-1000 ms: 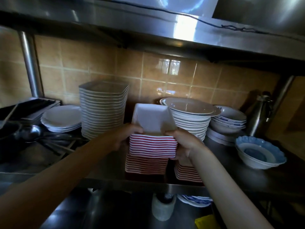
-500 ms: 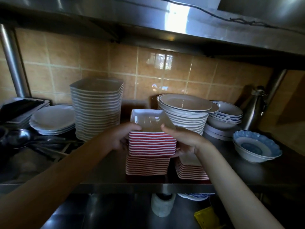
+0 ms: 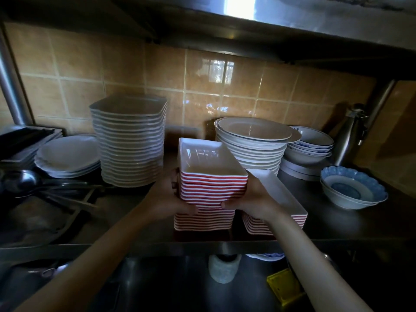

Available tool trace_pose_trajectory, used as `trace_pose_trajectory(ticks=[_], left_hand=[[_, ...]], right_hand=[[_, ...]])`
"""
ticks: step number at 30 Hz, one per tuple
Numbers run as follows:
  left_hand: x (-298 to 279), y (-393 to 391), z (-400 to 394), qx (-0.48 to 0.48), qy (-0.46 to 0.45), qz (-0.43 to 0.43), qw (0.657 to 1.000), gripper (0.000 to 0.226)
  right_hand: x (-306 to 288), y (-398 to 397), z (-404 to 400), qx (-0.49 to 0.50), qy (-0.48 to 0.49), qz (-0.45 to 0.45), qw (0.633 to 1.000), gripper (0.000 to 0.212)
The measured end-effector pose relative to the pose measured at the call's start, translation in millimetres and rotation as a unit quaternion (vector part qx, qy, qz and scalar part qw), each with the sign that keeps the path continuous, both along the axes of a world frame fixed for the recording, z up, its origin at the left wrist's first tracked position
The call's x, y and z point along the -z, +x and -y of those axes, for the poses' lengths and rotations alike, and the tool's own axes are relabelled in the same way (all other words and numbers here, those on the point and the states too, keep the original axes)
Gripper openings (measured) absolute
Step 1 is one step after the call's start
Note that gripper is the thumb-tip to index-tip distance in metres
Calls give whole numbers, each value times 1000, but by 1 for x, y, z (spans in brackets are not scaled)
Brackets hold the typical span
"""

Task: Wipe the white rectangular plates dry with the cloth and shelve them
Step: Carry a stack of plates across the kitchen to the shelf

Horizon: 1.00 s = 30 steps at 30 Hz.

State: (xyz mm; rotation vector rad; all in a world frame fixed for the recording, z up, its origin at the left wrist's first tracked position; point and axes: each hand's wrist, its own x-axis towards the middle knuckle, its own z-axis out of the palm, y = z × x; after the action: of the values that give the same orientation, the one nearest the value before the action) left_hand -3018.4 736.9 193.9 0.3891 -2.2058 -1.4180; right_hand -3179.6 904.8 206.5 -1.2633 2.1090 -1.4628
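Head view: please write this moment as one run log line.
left hand: grips plate stack | right hand: grips it | below: shelved stack | cloth: unseen

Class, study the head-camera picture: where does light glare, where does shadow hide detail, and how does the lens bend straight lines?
Head view: glare streaks the steel upper shelf and a window reflects in the wall tiles; the ladles at left and the area under the shelf edge sink into shadow; the wide lens bows the left post and shelf lines; the centre stays sharp.
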Motion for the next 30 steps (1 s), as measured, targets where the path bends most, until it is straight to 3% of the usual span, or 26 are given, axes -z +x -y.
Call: trace_pose_trajectory(ticks=[10, 16, 23, 30], left_hand=[[23, 4, 12, -53, -22, 3, 998, 112], [34, 4, 12, -54, -14, -33, 998, 104], [52, 4, -6, -71, -5, -72, 995, 91], [57, 4, -13, -82, 6, -84, 993, 77]], right_hand=[[27, 9, 6, 61, -46, -64, 995, 81], [31, 15, 6, 67, -32, -81, 994, 85], [53, 35, 7, 90, -71, -28, 993, 92], [59, 44, -3, 102, -51, -22, 993, 95]])
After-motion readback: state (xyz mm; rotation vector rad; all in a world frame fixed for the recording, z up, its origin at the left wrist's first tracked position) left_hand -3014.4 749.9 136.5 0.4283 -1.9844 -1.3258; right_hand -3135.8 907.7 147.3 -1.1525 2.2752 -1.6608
